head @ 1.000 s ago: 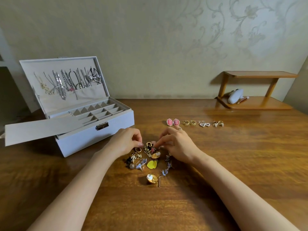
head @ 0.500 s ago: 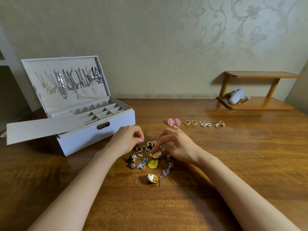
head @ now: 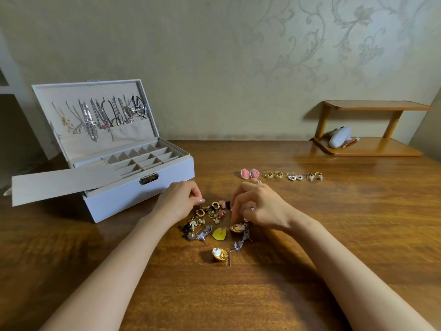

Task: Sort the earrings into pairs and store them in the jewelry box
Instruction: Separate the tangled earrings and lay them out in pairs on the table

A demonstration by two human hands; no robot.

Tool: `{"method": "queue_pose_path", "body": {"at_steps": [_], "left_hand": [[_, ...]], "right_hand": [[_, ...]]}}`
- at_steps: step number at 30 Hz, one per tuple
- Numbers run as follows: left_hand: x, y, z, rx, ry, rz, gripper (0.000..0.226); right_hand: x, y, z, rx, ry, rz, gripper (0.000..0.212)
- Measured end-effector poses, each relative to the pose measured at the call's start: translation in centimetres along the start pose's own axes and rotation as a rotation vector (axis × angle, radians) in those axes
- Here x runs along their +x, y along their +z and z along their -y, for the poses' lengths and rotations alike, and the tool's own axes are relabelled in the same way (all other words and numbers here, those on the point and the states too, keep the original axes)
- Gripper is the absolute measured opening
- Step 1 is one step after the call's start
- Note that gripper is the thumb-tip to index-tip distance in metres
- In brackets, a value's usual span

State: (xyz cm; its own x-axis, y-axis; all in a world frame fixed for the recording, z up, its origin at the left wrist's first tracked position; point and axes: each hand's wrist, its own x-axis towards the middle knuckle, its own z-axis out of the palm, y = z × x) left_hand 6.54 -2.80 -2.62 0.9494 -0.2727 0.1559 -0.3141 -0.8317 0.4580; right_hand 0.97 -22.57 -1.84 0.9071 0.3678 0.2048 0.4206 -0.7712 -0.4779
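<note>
On the wooden bench [head: 346,235] a loose pile of earrings [head: 214,215] lies between the two hands, in front of the open jewelry box [head: 143,199]. The left hand [head: 179,201] rests at the left edge of the pile with its fingers curled and the thumb tip against the forefinger. Its grip looks closed, but I cannot tell whether a thin hook is held in it. The right hand [head: 262,209] is bent over the right side of the pile and its fingertips [head: 235,215] point down just above a gold shell earring [head: 236,228]. What its grip holds, if anything, is hidden. A yellow earring [head: 219,234] lies at the near side of the pile, and a second gold shell earring [head: 219,254] lies a little apart, nearer to the person. Beyond the right hand four pairs lie in a row: pink pair [head: 249,174], gold pair [head: 273,174], pearl heart pair [head: 295,177] and a fourth pair [head: 315,176]. In the box's raised lid hang necklaces [head: 100,115].
</note>
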Motion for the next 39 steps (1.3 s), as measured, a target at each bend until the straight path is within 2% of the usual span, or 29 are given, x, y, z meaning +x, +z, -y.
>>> {"method": "queue_pose_path", "body": {"at_steps": [3,7,9,12,15,24,31,35,39], "left_hand": [[-0.1,0.0,0.1,0.024,0.003,0.002,0.008],[-0.3,-0.3,-0.2,0.006,0.044,-0.013,0.008],[-0.4,-0.6,-0.4,-0.011,0.069,-0.016,0.006],[-0.5,-1.0,-0.7,-0.028,0.111,0.051,0.009],[-0.6,-1.0,-0.9,-0.001,0.131,0.098,0.006],[-0.8,-1.2,-1.2,-0.012,0.144,0.196,0.015],[-0.9,-3.0,-1.0,-0.096,0.112,0.095,0.009],[-1.7,-5.4,-0.3,-0.027,0.031,0.322,0.016],[-2.2,-5.7,-0.4,0.090,-0.011,0.561,0.017]], "right_hand": [[0.2,0.3,0.3,-0.025,0.014,-0.046,0.034],[0.3,0.8,0.8,-0.143,0.000,0.031,0.042],[0.2,0.7,0.9,-0.143,0.014,0.026,0.039],[0.2,0.5,0.4,-0.114,0.039,-0.082,0.026],[0.4,0.6,-0.1,-0.124,0.098,-0.158,0.023],[0.4,0.7,-0.3,-0.149,0.114,-0.108,0.024],[0.3,0.5,-0.2,-0.118,0.096,-0.171,0.026],[0.5,0.8,-0.4,-0.195,0.088,-0.067,0.026],[0.4,0.7,-0.1,-0.156,0.092,-0.109,0.024]]}}
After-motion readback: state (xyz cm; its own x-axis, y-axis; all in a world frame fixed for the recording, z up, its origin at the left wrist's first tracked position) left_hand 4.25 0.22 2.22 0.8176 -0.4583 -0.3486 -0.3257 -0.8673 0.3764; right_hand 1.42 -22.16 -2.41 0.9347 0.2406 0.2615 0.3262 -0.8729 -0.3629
